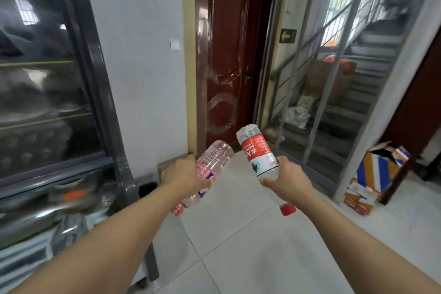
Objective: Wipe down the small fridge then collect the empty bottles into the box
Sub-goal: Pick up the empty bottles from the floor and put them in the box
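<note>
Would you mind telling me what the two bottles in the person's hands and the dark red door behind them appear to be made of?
Both look like thin clear plastic: the pink-label bottle and the red-label bottle show the floor through their walls, and the latter has a ribbed base and an opaque red cap. The door has a glossy reddish-brown finish with bright reflections; painted metal or lacquered wood, I cannot tell which.

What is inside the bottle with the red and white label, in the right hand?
The red-labelled bottle in the right hand looks empty: its clear plastic shows the floor through it and no liquid. The label and the fingers cover the middle part, so that part cannot be checked.
</note>
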